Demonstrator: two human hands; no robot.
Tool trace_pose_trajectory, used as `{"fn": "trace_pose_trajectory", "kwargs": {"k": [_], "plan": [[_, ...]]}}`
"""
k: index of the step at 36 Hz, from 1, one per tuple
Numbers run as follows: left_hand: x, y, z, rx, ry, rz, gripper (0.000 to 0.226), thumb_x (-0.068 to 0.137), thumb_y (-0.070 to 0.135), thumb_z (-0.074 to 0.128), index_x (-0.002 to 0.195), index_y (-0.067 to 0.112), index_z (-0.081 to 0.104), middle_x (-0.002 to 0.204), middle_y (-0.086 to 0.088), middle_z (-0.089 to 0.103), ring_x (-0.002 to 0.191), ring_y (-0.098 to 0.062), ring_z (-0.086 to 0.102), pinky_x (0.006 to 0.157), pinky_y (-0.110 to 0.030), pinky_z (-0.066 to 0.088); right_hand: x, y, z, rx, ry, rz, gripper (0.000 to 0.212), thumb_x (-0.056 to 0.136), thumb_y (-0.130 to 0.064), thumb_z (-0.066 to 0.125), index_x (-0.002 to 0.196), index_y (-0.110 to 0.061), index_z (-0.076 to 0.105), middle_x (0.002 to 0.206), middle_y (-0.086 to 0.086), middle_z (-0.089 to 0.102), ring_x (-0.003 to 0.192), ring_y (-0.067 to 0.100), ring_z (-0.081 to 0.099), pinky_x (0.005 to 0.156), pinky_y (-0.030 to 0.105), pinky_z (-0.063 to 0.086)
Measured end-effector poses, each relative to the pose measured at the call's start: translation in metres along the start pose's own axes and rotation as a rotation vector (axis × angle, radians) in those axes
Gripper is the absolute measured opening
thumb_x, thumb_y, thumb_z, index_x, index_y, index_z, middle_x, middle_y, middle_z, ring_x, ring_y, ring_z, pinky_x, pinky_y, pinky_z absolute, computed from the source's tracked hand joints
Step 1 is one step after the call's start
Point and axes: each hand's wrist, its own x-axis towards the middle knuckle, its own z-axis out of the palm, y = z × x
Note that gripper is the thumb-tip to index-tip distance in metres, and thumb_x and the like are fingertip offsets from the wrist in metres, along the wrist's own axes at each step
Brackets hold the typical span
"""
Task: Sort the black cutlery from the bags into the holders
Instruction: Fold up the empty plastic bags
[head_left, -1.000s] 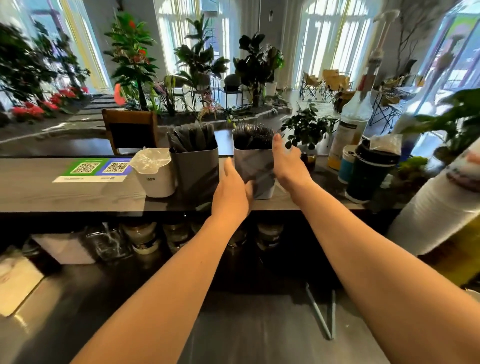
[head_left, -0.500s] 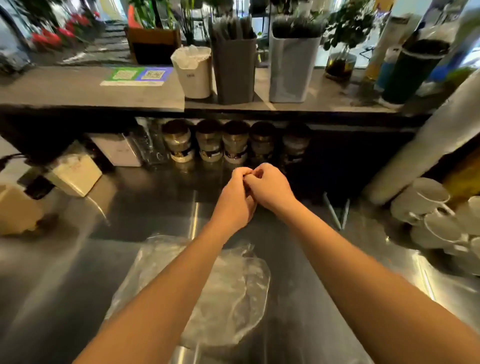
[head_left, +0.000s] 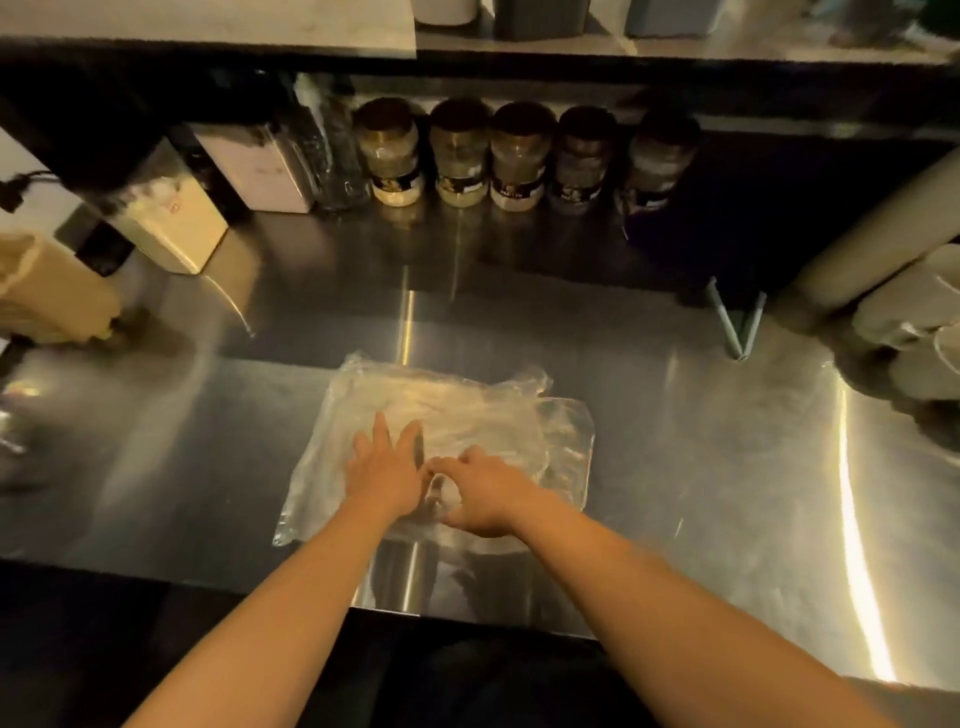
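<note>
Both hands are on the clear bags at frame centre: my left hand presses flat, my right hand pinches plastic. I should gather them without tearing.

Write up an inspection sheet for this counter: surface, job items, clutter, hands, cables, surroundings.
Surface: steel counter, reflective, streaked with glare.
Job's things: clear plastic bag lying flat; no black cutlery visible in it.
Clutter: row of jars at the back; beige box at left.
Hands: left hand flat on the bag; right hand curled on the plastic.
Cables: dark cord at far left.
Surroundings: upper shelf with holder bases.
</note>
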Motion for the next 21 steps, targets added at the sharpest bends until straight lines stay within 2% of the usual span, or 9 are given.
{"fn": "trace_pose_trajectory", "kwargs": {"k": [2,6,8,10,12,14,16,17,21], "plan": [[0.000,0.001,0.001,0.008,-0.018,0.011,0.063,0.100,0.060,0.032,0.156,0.039,0.012,0.165,-0.014,-0.003,0.147,-0.044,0.010,0.116,-0.055,0.026,0.001,0.010,0.006,-0.164,0.003,0.080,0.056,0.092,-0.044,0.057,0.145,-0.030,0.041,0.141,0.013,0.042,0.124,0.037,0.048,0.105,0.050,0.042],[-0.001,0.011,-0.009,0.018,0.012,0.106,0.046,0.101,0.057,0.033,0.137,0.031,0.046,0.141,-0.013,0.038,0.123,-0.037,0.050,0.099,-0.045,0.044,0.004,0.037,0.000,-0.356,0.113,0.261,0.050,0.092,-0.044,0.048,0.138,-0.023,0.045,0.141,0.011,0.044,0.129,0.035,0.044,0.110,0.055,0.029],[-0.001,0.015,-0.014,0.110,0.100,0.227,0.041,0.101,0.050,0.037,0.129,0.026,0.056,0.130,-0.009,0.052,0.119,-0.032,0.053,0.094,-0.041,0.045,0.002,0.048,-0.006,-0.393,0.200,0.316,0.048,0.092,-0.040,0.047,0.137,-0.022,0.044,0.142,0.010,0.044,0.131,0.034,0.041,0.113,0.057,0.023],[0.004,0.016,-0.013,0.176,0.270,0.345,0.039,0.099,0.045,0.046,0.130,0.025,0.058,0.129,-0.007,0.054,0.119,-0.030,0.048,0.093,-0.040,0.044,-0.003,0.054,-0.008,-0.392,0.313,0.309,0.050,0.094,-0.038,0.047,0.141,-0.021,0.042,0.151,0.012,0.036,0.137,0.035,0.034,0.116,0.055,0.021],[0.009,0.014,-0.008,0.169,0.354,0.393,0.048,0.093,0.047,0.056,0.136,0.027,0.055,0.143,-0.010,0.048,0.126,-0.034,0.043,0.098,-0.043,0.042,-0.009,0.054,-0.004,-0.348,0.361,0.253,0.056,0.098,-0.044,0.045,0.148,-0.022,0.035,0.161,0.012,0.024,0.145,0.034,0.023,0.119,0.050,0.019],[0.013,0.012,0.001,0.182,0.293,0.402,0.065,0.093,0.056,0.053,0.151,0.031,0.036,0.162,-0.016,0.023,0.145,-0.045,0.023,0.114,-0.054,0.028,-0.013,0.053,0.004,-0.294,0.318,0.181,0.061,0.100,-0.053,0.040,0.153,-0.026,0.029,0.165,0.010,0.015,0.151,0.032,0.013,0.121,0.046,0.018],[0.017,0.010,0.016,0.225,0.181,0.372,0.074,0.097,0.065,0.034,0.159,0.035,0.006,0.167,-0.015,-0.007,0.150,-0.048,-0.005,0.119,-0.059,0.008,-0.015,0.055,0.016,-0.287,0.250,0.146,0.065,0.099,-0.060,0.038,0.155,-0.028,0.026,0.167,0.010,0.007,0.154,0.032,0.004,0.124,0.046,0.013],[0.018,0.008,0.023,0.231,0.151,0.353,0.075,0.097,0.068,0.025,0.158,0.036,-0.004,0.166,-0.015,-0.016,0.150,-0.047,-0.012,0.119,-0.061,0.003,-0.016,0.058,0.022,-0.288,0.226,0.151,0.068,0.099,-0.061,0.039,0.156,-0.029,0.023,0.168,0.010,0.002,0.154,0.032,0.000,0.125,0.047,0.010],[0.016,0.001,0.044,0.174,0.126,0.331,0.083,0.081,0.074,-0.009,0.156,0.038,-0.017,0.160,-0.013,-0.034,0.148,-0.044,-0.026,0.119,-0.061,-0.008,-0.020,0.080,0.037,-0.273,0.219,0.214,0.081,0.096,-0.059,0.048,0.160,-0.030,0.006,0.168,0.009,-0.011,0.154,0.032,-0.009,0.125,0.049,0.006]]}}
